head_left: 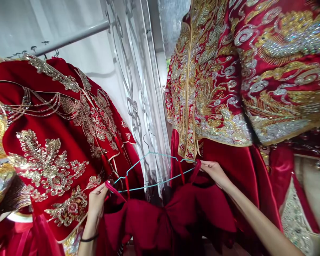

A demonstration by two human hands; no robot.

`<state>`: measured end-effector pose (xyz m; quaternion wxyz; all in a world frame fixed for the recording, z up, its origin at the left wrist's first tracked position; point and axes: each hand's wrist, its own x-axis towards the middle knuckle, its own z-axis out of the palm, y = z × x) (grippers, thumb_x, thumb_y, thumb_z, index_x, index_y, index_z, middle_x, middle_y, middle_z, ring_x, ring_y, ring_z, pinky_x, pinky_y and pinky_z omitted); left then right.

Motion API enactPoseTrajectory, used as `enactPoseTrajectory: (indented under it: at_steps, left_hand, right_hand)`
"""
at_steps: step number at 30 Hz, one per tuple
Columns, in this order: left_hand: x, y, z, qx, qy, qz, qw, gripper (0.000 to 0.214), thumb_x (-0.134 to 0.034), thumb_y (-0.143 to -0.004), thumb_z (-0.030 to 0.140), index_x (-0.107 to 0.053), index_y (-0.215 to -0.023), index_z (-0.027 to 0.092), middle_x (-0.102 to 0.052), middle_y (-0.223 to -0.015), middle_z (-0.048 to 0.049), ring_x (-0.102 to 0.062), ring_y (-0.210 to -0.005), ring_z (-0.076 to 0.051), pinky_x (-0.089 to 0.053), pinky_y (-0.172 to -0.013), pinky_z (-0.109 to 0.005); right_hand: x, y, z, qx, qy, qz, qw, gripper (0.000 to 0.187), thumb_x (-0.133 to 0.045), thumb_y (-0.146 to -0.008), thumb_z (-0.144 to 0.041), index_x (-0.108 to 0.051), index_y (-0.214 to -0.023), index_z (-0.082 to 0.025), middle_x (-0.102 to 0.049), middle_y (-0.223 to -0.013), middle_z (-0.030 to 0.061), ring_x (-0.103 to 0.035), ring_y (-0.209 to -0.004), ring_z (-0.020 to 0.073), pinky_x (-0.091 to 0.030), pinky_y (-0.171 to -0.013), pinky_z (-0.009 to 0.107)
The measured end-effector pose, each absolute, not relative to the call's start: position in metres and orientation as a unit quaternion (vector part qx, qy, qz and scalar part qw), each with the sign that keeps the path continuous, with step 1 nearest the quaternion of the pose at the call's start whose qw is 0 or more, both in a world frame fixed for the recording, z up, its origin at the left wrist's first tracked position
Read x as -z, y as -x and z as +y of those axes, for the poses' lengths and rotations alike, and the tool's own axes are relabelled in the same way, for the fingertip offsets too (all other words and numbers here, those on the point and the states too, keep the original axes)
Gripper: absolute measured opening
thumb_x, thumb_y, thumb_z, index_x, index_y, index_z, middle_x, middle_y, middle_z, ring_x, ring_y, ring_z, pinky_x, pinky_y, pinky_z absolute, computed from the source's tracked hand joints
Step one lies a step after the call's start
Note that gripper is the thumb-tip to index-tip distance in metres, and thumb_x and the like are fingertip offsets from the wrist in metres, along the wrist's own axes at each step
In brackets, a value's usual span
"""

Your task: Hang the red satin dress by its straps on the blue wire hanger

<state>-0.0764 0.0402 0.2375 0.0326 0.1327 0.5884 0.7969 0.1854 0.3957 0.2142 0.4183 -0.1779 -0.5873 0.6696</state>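
Note:
A thin teal wire hanger (154, 170) hangs level between my two hands, with a dark red satin garment (160, 220) draped below it. My left hand (97, 201) pinches a red loop of that garment at the hanger's left end. Over at the hanger's right end, my right hand (214, 172) grips another red loop. The hanger's hook points up in front of a white curtain.
Red garments with gold and silver embroidery hang on the left (56, 149) from a metal rail (74, 37). A heavily embroidered red jacket (229, 78) hangs at the upper right over a red skirt. A white curtain (138, 89) with a scroll pattern fills the middle.

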Motion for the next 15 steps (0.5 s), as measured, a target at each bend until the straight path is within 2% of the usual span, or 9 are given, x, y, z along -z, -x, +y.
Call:
enactPoseTrajectory:
  at_steps: [4, 8, 11, 15]
  left_hand:
    - [-0.247, 0.077, 0.045, -0.756, -0.188, 0.626, 0.038, 0.034, -0.078, -0.041, 0.036, -0.070, -0.066, 0.014, -0.064, -0.053, -0.0003, -0.055, -0.051, -0.011, -0.043, -0.047, -0.021]
    - [-0.258, 0.074, 0.045, -0.696, -0.245, 0.673, 0.052, 0.033, -0.077, -0.042, 0.039, -0.068, -0.061, 0.014, -0.058, -0.045, 0.0014, -0.050, -0.047, -0.011, -0.039, -0.045, -0.020]
    - [-0.265, 0.071, 0.045, -0.656, -0.279, 0.697, 0.075, 0.034, -0.075, -0.047, 0.042, -0.067, -0.064, 0.013, -0.057, -0.046, 0.0009, -0.049, -0.047, -0.011, -0.038, -0.045, -0.021]
    - [-0.271, 0.068, 0.048, -0.620, -0.303, 0.718, 0.086, 0.038, -0.068, -0.058, 0.050, -0.065, -0.067, 0.013, -0.054, -0.047, 0.0021, -0.043, -0.044, -0.008, -0.032, -0.044, -0.019]
  right_hand:
    - [-0.227, -0.187, 0.389, -0.642, 0.158, -0.639, 0.394, 0.040, -0.075, -0.051, -0.049, -0.074, -0.075, -0.017, -0.072, -0.070, 0.0072, -0.065, -0.068, 0.0219, -0.051, -0.074, 0.036]
    - [-0.237, -0.185, 0.389, -0.594, 0.120, -0.700, 0.376, 0.033, -0.071, -0.059, -0.046, -0.072, -0.070, -0.016, -0.069, -0.063, 0.0037, -0.059, -0.062, 0.0183, -0.047, -0.067, 0.031]
    - [-0.246, -0.178, 0.390, -0.548, 0.099, -0.751, 0.355, 0.030, -0.066, -0.064, -0.045, -0.067, -0.059, -0.015, -0.061, -0.054, -0.0004, -0.051, -0.055, 0.0140, -0.041, -0.059, 0.027]
    - [-0.258, -0.166, 0.390, -0.467, 0.083, -0.808, 0.350, 0.038, -0.056, -0.071, -0.044, -0.055, -0.046, -0.016, -0.047, -0.046, -0.0031, -0.040, -0.048, 0.0103, -0.032, -0.050, 0.025]
